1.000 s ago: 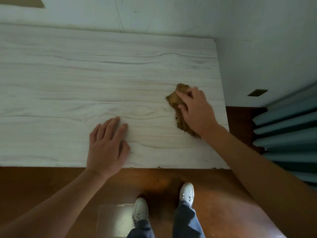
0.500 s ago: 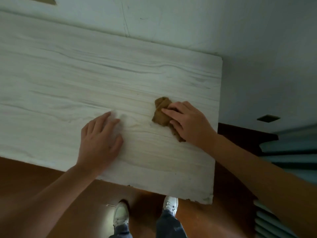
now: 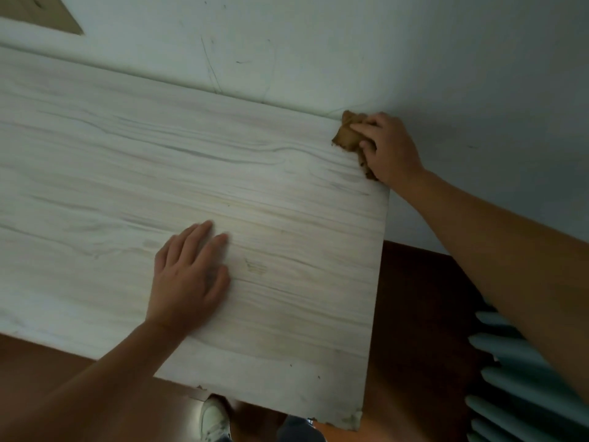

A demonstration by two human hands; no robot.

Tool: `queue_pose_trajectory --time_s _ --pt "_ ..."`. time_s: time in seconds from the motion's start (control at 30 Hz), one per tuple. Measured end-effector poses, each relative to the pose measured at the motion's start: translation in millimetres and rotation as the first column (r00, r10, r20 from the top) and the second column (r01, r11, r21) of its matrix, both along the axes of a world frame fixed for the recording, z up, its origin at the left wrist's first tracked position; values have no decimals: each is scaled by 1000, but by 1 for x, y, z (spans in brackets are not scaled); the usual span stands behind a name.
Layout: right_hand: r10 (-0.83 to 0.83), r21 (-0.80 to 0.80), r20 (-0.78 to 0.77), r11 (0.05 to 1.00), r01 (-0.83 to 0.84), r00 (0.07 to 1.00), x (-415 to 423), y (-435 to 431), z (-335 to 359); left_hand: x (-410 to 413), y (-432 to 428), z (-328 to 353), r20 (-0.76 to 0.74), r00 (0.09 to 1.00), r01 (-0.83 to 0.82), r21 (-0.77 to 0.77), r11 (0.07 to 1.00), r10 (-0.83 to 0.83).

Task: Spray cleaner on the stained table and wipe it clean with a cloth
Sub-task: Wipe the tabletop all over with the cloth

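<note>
The table (image 3: 127, 173) has a pale wood-grain top and fills most of the view. A crumpled brown cloth (image 3: 347, 135) sits at its far right corner, against the wall. My right hand (image 3: 389, 148) presses down on the cloth with curled fingers, covering its right part. My left hand (image 3: 188, 275) rests flat on the tabletop near the front edge, fingers straight. A faint yellowish mark (image 3: 255, 266) shows on the wood just right of my left hand. No spray bottle is in view.
A white wall (image 3: 318, 43) runs along the table's far side and right. A grey-green ribbed radiator (image 3: 516, 378) stands at the lower right. Brown floor (image 3: 414, 314) lies beyond the table's right and front edges, with my shoes (image 3: 213, 419) below.
My right hand has slid the cloth from the table's middle right to the far right corner. My left hand stays flat on the top. The view has tilted.
</note>
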State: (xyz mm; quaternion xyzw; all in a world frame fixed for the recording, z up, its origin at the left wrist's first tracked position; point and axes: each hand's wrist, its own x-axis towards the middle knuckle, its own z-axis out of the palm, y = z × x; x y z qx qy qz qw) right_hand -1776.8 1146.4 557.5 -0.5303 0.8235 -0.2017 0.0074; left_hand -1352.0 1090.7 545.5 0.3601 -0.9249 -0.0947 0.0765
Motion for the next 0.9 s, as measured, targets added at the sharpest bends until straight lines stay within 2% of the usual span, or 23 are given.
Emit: queue_pose_trajectory --time_s 0.2,0.4,0.53,0.63,0.73,0.83,0.9 --pt "2 -10 35 1000 -2 999 24 0 -2 1 -1 -1 -21 1000 8 1 1000 -8" --pt "355 46 107 931 -362 929 156 53 1 4 -4 -1 -11 1000 24 15 1000 -24" --pt "499 39 157 859 -510 852 258 113 0 5 -5 -3 -29 999 31 58 998 -29" --pt "574 51 87 814 -579 814 276 125 2 6 -5 -1 -76 997 20 100 995 -12" --pt "440 82 25 894 -440 898 254 105 1 9 -7 2 -152 988 21 189 982 8" --pt "43 52 21 998 -44 999 228 77 1 19 -12 8 -224 974 106 272 956 -44" --pt "-228 35 58 973 227 972 226 56 0 32 -22 14 -230 965 181 247 952 -124"
